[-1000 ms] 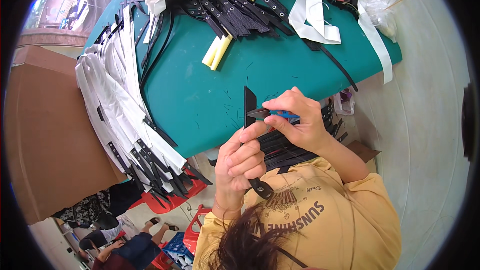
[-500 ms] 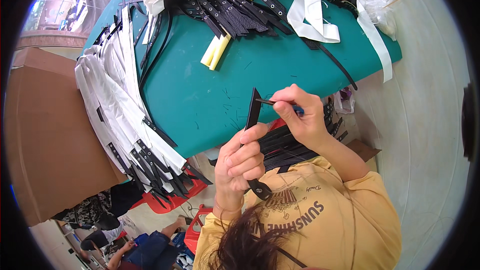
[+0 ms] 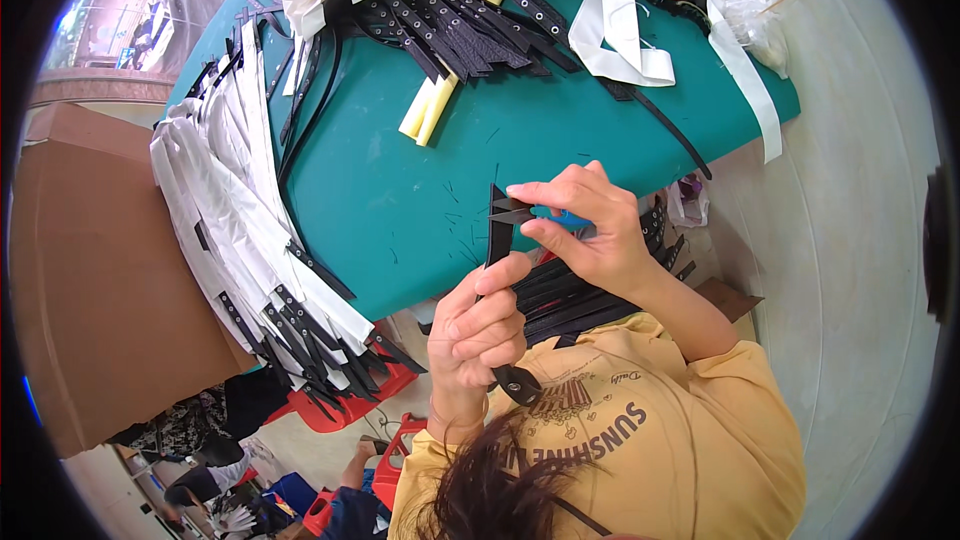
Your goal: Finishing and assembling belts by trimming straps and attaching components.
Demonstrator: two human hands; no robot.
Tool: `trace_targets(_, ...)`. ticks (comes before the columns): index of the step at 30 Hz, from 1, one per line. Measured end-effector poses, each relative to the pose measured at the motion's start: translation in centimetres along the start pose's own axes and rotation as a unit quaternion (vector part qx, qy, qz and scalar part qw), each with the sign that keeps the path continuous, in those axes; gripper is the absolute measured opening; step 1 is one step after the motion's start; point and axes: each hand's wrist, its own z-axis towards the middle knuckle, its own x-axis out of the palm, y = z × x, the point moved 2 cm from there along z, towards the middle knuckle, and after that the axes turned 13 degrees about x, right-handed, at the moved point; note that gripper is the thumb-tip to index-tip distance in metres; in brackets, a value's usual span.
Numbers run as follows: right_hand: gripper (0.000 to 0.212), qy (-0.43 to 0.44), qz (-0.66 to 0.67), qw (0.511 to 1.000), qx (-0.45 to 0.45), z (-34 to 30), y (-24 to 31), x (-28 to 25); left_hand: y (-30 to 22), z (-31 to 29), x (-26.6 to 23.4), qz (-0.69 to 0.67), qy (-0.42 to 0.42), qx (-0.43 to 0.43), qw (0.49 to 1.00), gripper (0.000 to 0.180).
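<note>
My left hand (image 3: 478,325) is closed round a black strap (image 3: 501,238), whose flat end stands up above my fingers; its lower end, with a metal eyelet, hangs below my palm. In my right hand (image 3: 592,225) is a pair of small thread snips (image 3: 514,215) with a blue handle, held between thumb and fingers. The two blades are spread and lie at the edge of the strap, near its upper end. Short dark thread ends (image 3: 452,190) are scattered over the green tabletop (image 3: 370,180) beyond my hands.
Black eyeleted straps (image 3: 470,30) are heaped at the far side beside pale yellow strips (image 3: 428,112). White-wrapped straps (image 3: 225,210) hang over the left edge, near a large cardboard box (image 3: 110,270). White tape (image 3: 745,90) trails off the right edge. Red stools (image 3: 345,405) stand below.
The snips' blades have gone from together to spread, and my right hand has shifted slightly left. The strap stands a little more upright. A person in the background has moved.
</note>
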Motion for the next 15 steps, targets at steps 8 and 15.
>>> trace_targets(8,0.022,0.043,0.035,0.998,0.042,0.09,-0.27,-0.19,-0.05,0.02,-0.01,0.078,-0.013,-0.001,0.997,0.026)
trace_targets(15,0.020,0.056,0.035,0.996,0.055,0.14,-0.18,-0.18,-0.14,-0.15,0.01,0.107,-0.022,-0.007,0.994,0.027)
